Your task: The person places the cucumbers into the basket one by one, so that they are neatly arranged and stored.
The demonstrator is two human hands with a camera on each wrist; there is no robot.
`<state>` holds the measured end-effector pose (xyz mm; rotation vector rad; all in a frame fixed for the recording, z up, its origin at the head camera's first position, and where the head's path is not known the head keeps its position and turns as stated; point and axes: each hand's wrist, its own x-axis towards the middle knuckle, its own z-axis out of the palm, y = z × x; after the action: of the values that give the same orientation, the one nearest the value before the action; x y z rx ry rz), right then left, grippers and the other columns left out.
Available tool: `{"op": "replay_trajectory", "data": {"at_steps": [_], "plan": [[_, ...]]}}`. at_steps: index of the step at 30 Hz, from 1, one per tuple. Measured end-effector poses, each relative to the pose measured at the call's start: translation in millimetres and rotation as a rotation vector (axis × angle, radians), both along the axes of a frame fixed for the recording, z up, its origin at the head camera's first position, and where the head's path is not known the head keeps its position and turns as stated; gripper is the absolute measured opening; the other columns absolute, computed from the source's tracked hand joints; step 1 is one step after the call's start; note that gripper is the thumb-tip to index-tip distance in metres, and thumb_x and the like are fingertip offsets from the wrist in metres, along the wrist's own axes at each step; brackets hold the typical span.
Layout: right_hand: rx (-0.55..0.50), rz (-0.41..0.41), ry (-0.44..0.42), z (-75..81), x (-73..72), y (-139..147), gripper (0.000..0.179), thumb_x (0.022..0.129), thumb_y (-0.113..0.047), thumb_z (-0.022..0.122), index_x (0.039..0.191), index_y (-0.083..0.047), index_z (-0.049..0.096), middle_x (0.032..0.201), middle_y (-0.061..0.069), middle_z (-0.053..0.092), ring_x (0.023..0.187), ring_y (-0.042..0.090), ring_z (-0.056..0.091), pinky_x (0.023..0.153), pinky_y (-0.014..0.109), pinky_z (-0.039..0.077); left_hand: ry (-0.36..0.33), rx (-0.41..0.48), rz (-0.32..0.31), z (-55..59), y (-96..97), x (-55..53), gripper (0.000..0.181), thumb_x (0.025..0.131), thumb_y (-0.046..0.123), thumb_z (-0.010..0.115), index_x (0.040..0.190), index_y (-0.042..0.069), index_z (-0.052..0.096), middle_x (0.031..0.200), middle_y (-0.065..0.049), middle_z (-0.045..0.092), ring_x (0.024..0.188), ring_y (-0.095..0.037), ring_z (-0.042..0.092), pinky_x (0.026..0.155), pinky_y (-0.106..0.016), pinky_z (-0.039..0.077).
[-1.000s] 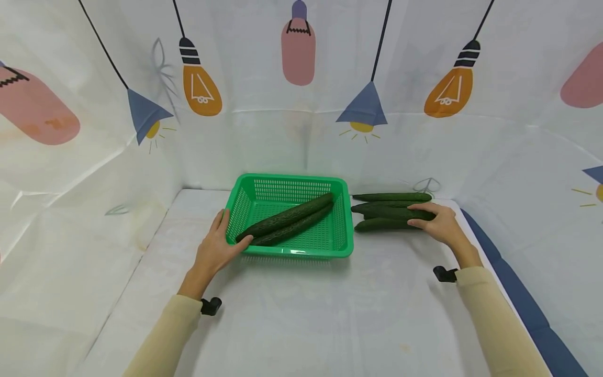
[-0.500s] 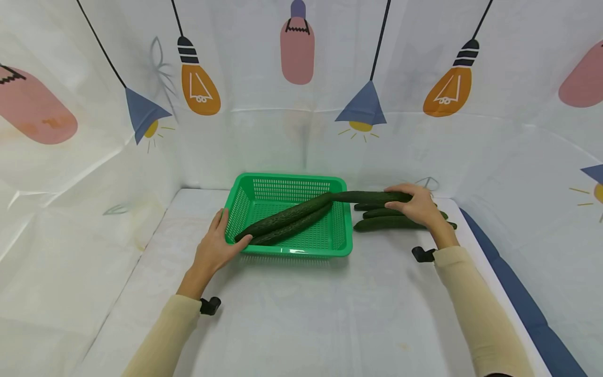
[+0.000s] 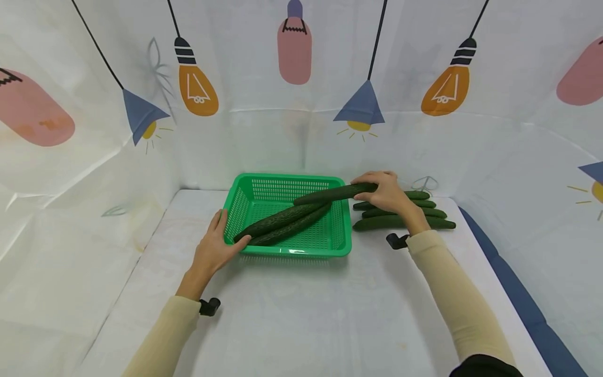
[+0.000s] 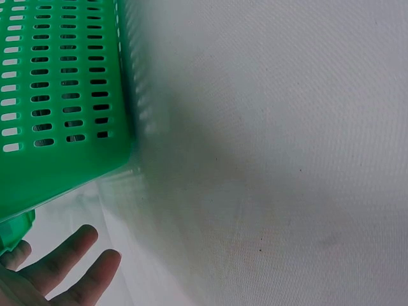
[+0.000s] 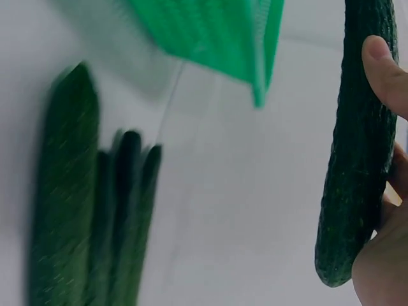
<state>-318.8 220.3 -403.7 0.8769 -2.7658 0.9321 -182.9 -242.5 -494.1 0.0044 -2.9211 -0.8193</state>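
The right hand is gripping a cucumber near one end, partly over the basket; the left hand, fingers spread, is resting at its corner (a sensible steady). Gently lowering the tip beside the two cucumbers should be avoiding knocks.

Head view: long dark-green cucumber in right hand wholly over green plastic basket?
No, the cucumber reaches past the right rim of the basket to the right hand.
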Motion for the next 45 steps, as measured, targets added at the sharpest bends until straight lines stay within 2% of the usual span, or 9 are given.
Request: {"op": "replay_trajectory", "data": {"at_steps": [7, 13, 18, 24, 33, 37, 41, 43, 45], "plan": [[0.083, 0.139, -0.032, 19.6, 1.1, -43, 0.04, 0.09, -0.026, 0.082, 0.127, -0.015, 0.074, 0.129, 0.01, 0.07, 0.127, 0.034, 0.059, 0.116, 0.067, 0.009, 0.0, 0.009, 0.001, -1.5, -1.1, 0.4, 0.108, 0.091, 0.073, 0.057, 0.168, 0.016, 0.006, 0.173, -0.015, 0.013, 0.131, -0.054, 0.052, 0.09, -0.07, 0.05], [0.208, 0.179, -0.097, 26.7, 0.9, -76, 0.039, 0.089, -0.029, 0.083, 0.127, -0.021, 0.075, 0.136, 0.007, 0.068, 0.136, 0.032, 0.053, 0.115, 0.064, 0.011, 0.007, 0.02, -0.003, -3.4, -2.2, -0.9, 0.107, 0.092, 0.073, 0.057, 0.168, 0.017, 0.005, 0.173, -0.015, 0.013, 0.137, -0.053, 0.047, 0.094, -0.072, 0.047], [0.271, 0.225, -0.152, 20.8, -1.0, -99, 0.037, 0.09, -0.03, 0.082, 0.125, -0.022, 0.076, 0.134, 0.002, 0.07, 0.132, 0.027, 0.058, 0.114, 0.063, 0.013, 0.006, 0.019, -0.002, -3.8, -3.1, -0.5, 0.107, 0.092, 0.072, 0.057, 0.168, 0.017, 0.005, 0.173, -0.015, 0.013, 0.141, -0.053, 0.043, 0.095, -0.073, 0.046], [0.328, 0.253, -0.206, 9.2, -2.9, -118, 0.038, 0.09, -0.032, 0.082, 0.126, -0.024, 0.075, 0.138, -0.001, 0.067, 0.136, 0.026, 0.055, 0.118, 0.068, 0.009, -0.004, 0.015, 0.001, -3.6, -3.0, -0.5, 0.107, 0.092, 0.073, 0.057, 0.168, 0.017, 0.005, 0.173, -0.015, 0.013, 0.142, -0.052, 0.042, 0.096, -0.073, 0.045], [0.359, 0.301, -0.246, -0.7, -6.3, -137, 0.037, 0.089, -0.035, 0.082, 0.125, -0.028, 0.076, 0.138, -0.003, 0.067, 0.136, 0.027, 0.053, 0.116, 0.065, 0.02, 0.007, 0.016, 0.0, -2.5, -1.6, -1.3, 0.107, 0.092, 0.072, 0.057, 0.168, 0.016, 0.007, 0.173, -0.015, 0.014, 0.139, -0.052, 0.045, 0.096, -0.072, 0.046], [0.354, 0.304, -0.281, -6.6, -9.4, -144, 0.036, 0.089, -0.032, 0.083, 0.124, -0.027, 0.076, 0.138, -0.002, 0.067, 0.139, 0.029, 0.051, 0.12, 0.072, 0.012, 0.011, 0.016, -0.001, -1.5, -0.6, -1.0, 0.107, 0.092, 0.071, 0.058, 0.168, 0.016, 0.007, 0.172, -0.015, 0.015, 0.141, -0.052, 0.044, 0.095, -0.071, 0.047], [0.327, 0.313, -0.31, -15.0, -12.3, -149, 0.035, 0.089, -0.028, 0.083, 0.123, -0.026, 0.077, 0.136, -0.001, 0.069, 0.14, 0.03, 0.051, 0.117, 0.078, 0.005, 0.011, 0.015, -0.003, -1.0, -0.2, -1.1, 0.107, 0.092, 0.07, 0.059, 0.168, 0.015, 0.008, 0.172, -0.016, 0.015, 0.142, -0.051, 0.043, 0.096, -0.071, 0.047], [0.313, 0.332, -0.324, -19.8, -13.7, -151, 0.035, 0.089, -0.026, 0.083, 0.124, -0.024, 0.077, 0.134, -0.001, 0.07, 0.136, 0.028, 0.055, 0.119, 0.073, 0.018, 0.01, 0.015, -0.003, -1.2, -0.4, -1.3, 0.107, 0.092, 0.07, 0.059, 0.168, 0.014, 0.008, 0.172, -0.016, 0.015, 0.142, -0.051, 0.043, 0.096, -0.071, 0.047], [0.301, 0.355, -0.339, -24.7, -15.1, -152, 0.036, 0.089, -0.024, 0.083, 0.124, -0.022, 0.076, 0.133, 0.0, 0.07, 0.131, 0.026, 0.059, 0.118, 0.062, 0.033, 0.009, 0.017, -0.004, -1.5, -0.8, -1.5, 0.107, 0.092, 0.07, 0.059, 0.168, 0.014, 0.008, 0.172, -0.016, 0.015, 0.142, -0.051, 0.042, 0.097, -0.07, 0.047]]}}
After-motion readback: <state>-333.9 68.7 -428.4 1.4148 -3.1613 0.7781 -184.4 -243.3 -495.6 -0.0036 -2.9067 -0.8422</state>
